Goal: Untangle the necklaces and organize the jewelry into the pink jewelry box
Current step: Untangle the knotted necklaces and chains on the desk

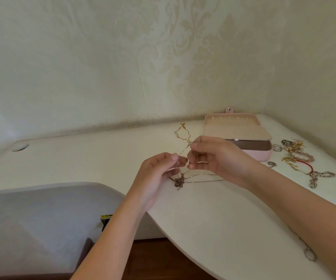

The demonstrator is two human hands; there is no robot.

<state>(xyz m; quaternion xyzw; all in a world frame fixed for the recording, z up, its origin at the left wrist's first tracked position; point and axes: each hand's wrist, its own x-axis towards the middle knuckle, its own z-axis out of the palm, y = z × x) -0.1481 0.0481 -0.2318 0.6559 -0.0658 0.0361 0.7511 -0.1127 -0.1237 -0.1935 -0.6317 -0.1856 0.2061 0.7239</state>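
While tangled, necklaces (179, 181) are pinched by left hand (158, 173) and right hand (215, 156).
Fingertips of both clamp chain strands, left of the open pink jewelry box (261, 155).

Bare desk (78, 158) lies left; the jewelry box (244, 142) and loose jewelry (302, 158) crowd the right.

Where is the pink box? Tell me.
Head view: the pink box lies open at the far right of the table, near the wall, just beyond the right hand, with rings and bracelets to its right.
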